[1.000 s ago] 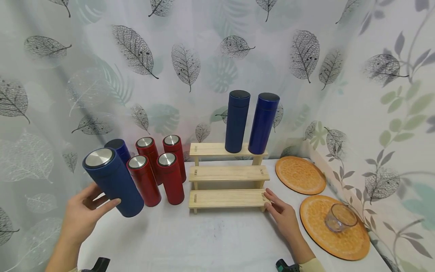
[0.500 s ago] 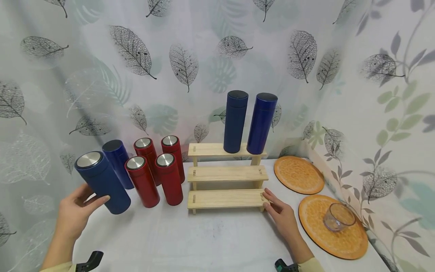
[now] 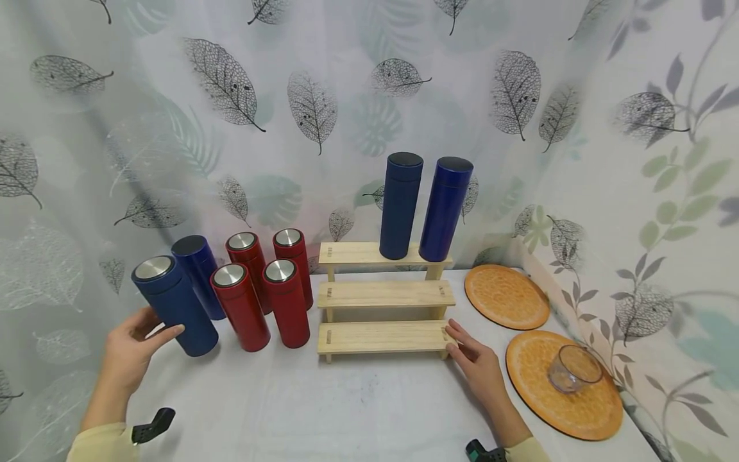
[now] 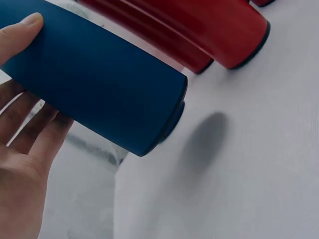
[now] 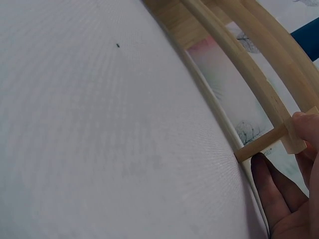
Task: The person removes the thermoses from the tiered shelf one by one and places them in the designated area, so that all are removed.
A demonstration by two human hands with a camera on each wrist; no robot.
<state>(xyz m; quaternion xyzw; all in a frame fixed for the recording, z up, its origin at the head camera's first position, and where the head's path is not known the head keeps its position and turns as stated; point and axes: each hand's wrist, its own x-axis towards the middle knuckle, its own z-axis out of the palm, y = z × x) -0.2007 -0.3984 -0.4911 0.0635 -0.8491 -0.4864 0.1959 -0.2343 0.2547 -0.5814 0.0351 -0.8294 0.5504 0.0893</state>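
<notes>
Left hand (image 3: 129,353) clamped on navy bottle (image 3: 176,308), lower left of head frame; right hand (image 3: 478,367) on wooden rack (image 3: 383,337), center.
Head: white tabletop (image 3: 346,410) along the bottom, leaf-print curtain (image 3: 346,38) across the back; round orange mats (image 3: 508,297) at right, the nearer under a clear glass (image 3: 574,369); red bottles (image 3: 287,314) left of rack, blue bottles (image 3: 398,212) on its top shelf. Left wrist: thumb and fingers wrapped round the bottle, upper left; shadow mid-frame, can't tell base contact. Right wrist: thumb and fingers pinch rack end, lower right; white surface fills the left, dark speck (image 5: 118,45) upper left.
</notes>
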